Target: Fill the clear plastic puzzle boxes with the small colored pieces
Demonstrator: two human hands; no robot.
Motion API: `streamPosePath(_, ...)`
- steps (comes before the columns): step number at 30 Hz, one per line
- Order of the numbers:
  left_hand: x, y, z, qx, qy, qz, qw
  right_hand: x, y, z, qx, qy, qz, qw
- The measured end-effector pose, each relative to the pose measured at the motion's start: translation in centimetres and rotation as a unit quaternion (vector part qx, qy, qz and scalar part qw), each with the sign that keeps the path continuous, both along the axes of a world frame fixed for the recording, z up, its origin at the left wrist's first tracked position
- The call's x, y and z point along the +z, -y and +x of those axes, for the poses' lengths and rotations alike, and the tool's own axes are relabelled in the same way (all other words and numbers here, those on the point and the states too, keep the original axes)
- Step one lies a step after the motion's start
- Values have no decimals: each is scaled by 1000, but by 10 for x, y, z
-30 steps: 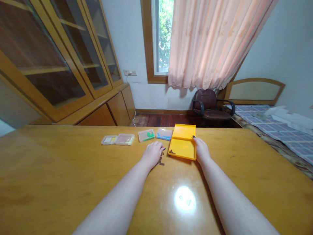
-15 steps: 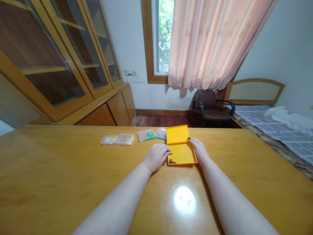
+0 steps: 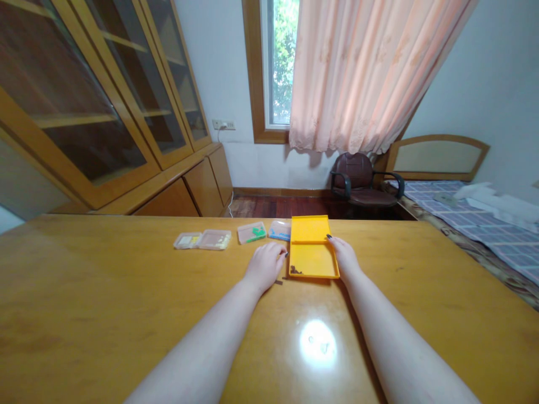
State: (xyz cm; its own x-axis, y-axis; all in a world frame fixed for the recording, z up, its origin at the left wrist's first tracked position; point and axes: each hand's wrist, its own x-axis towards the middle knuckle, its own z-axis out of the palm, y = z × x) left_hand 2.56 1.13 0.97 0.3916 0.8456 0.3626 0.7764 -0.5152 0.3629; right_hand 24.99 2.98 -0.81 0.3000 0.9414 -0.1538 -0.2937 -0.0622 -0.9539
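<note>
A round white glare [image 3: 319, 344] shines off the glossy, wood-toned worktop [image 3: 126, 308] closest to the person. Just beyond it, a few flat, dark brown pieces [image 3: 278, 283] lie by the near left corner of an open yellow case [image 3: 315, 261]. The left hand [image 3: 266, 266] is curled narrow just beside the case's left edge; I can't tell whether anything is pinched in it. The right hand [image 3: 345, 260] grips the right edge, its thumb over the rim near the fold.

The case is smooth, shallow plastic with 2 rectangular halves and thin raised rims. Its long axis runs away from the person, the far half pointing toward the curtain. Small brown bits [image 3: 296, 271] cluster in the near half's near left corner.

Behind it, partly covered, sits a clear box of blue pieces [image 3: 278, 226]; to its left come a clear box of green pieces [image 3: 246, 234] and a clear plastic case [image 3: 208, 238] with pale bits.

Farther off stand a brown padded chair [image 3: 356, 177] and a pleated peach curtain [image 3: 357, 67] beside a window [image 3: 283, 62].
</note>
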Motion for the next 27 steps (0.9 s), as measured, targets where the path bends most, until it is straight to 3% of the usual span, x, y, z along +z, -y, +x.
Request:
streamPosePath(4,-2,-6,-6,125,-18,-44,991,3,0,0,-51,-38,-7,998)
streamPosePath(6,-3,-7,-8,154,-70,-94,981,2,-1,0,-60,-58,-11,996)
streamPosePath(9,-3,-3,-6,135,-149,-136,970,-2,-4,2,-60,-77,-11,995)
streamPosePath(17,0,11,3,51,-246,-119,961,-12,-9,5,-50,-83,4,995)
streamPosePath(27,1,8,3,63,-252,-134,956,-10,-7,3,-50,-85,5,995)
